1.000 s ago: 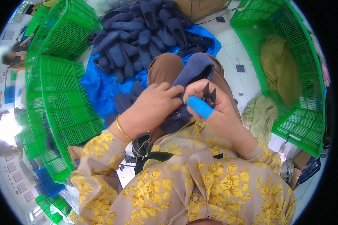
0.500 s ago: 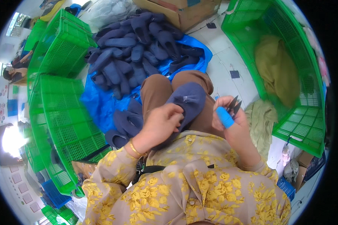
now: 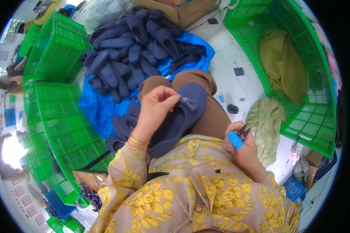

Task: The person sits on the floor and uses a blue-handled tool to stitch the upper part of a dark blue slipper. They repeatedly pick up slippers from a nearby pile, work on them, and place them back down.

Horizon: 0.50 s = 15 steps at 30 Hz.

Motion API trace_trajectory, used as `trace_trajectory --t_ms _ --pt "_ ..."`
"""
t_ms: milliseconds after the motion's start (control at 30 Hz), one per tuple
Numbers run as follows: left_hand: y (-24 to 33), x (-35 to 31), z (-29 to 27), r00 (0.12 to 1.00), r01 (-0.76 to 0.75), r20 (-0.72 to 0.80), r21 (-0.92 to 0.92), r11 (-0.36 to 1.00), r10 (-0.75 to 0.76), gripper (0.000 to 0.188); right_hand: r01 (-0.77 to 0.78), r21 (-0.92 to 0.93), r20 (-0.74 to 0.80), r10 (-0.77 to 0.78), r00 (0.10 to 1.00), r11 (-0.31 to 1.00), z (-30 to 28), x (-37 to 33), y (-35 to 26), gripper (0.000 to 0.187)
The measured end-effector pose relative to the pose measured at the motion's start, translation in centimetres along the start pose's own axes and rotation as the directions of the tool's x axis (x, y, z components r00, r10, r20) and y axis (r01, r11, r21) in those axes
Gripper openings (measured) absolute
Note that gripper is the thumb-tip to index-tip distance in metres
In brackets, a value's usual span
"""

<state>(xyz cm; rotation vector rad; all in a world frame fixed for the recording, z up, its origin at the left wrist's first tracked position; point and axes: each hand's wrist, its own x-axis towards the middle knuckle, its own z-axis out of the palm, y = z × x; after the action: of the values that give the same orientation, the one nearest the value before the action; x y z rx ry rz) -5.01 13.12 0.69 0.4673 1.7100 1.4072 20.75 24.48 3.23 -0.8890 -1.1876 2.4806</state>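
1. Dark navy fabric slipper point(image 3: 179, 120) lies on the person's lap across the brown trouser knees; long axis runs diagonal, toe end up-right, heel end down-left toward the torso.
2. Small grey bow/trim point(image 3: 184, 101) sits on the slipper's upper near the toe end.
3. Left hand point(image 3: 153, 112) rests on the slipper; thumb + forefinger pinched shut right at the grey trim, other fingers curled on the fabric. Gold bangle at the wrist.
4. Right hand point(image 3: 243, 145) is off the slipper, near the right hip, fingers closed round small dark thread snips point(image 3: 243, 131); blue finger guard point(image 3: 234, 140) on one finger. Blade tips point up-right.
5. Pile of matching navy slippers point(image 3: 140, 50) on a blue plastic sheet point(image 3: 99, 108), ahead of the knees, few more beside the left thigh.
6. Green plastic lattice crates point(image 3: 54, 116) stacked left; another green crate point(image 3: 299, 112) right, holding olive cloth point(image 3: 284, 66).
7. Pale green cloth point(image 3: 266, 124) on the floor beside the right crate; small dark thread spool point(image 3: 232, 109) on white floor near the right knee.
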Motion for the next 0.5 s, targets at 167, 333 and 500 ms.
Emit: trace_trajectory --t_ms 167,333,500 --pt "-1.3 -0.2 0.2 0.995 -0.098 -0.04 -0.1 0.99 0.094 0.019 -0.005 0.104 -0.243 0.03 0.97 0.995 -4.8 -1.5 0.5 0.005" --pt "-1.7 -0.4 0.3 0.996 -0.049 0.069 -0.095 0.994 0.056 0.028 -0.05 0.053 -0.331 0.065 0.941 0.997 -6.9 -1.7 1.1 0.005" --pt "1.0 0.7 -0.1 0.988 0.039 0.124 0.394 0.918 -0.095 0.024 -0.051 -0.906 -0.149 -0.202 0.968 0.42 -3.9 0.8 -0.9 0.015"
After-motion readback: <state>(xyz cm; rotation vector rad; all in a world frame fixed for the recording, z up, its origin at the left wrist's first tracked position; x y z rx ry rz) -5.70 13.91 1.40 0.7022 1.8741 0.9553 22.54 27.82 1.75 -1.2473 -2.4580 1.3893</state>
